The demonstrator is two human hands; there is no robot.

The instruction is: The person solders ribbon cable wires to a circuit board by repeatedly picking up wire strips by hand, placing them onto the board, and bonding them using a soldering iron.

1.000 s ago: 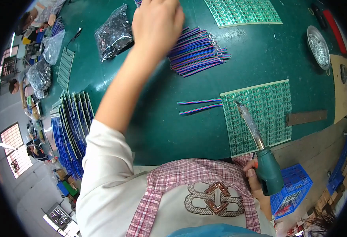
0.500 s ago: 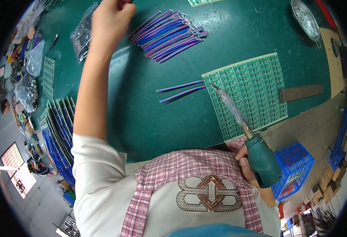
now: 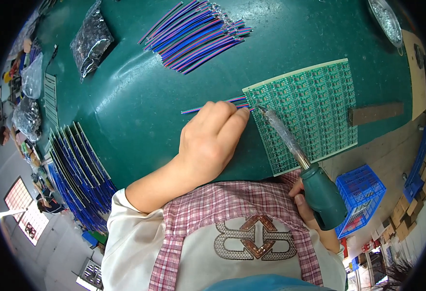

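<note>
My left hand (image 3: 210, 138) is closed in a pinch at the left edge of a green circuit board panel (image 3: 307, 102). Its fingertips are on striped multicoloured wires (image 3: 192, 111), partly covered by the hand, whose ends meet the panel's upper left edge. In my right hand (image 3: 304, 206), near my apron, is a soldering iron (image 3: 323, 196) with a dark green handle. The iron's shaft slants up and left over the panel. Its tip lies at the panel's left edge, close to the wire ends and my left fingertips.
A spread bundle of striped wires (image 3: 198, 36) lies at the far middle. Beyond my left arm stand panels with blue wires (image 3: 79, 177) and a clear plastic bag (image 3: 91, 43). A metal dish (image 3: 386, 22), a brown bar (image 3: 376, 114) and a blue crate (image 3: 361, 196) are on the right.
My left hand has come back from beside the far wire bundle to the panel's left edge and now pinches wires there. The soldering iron has hardly moved.
</note>
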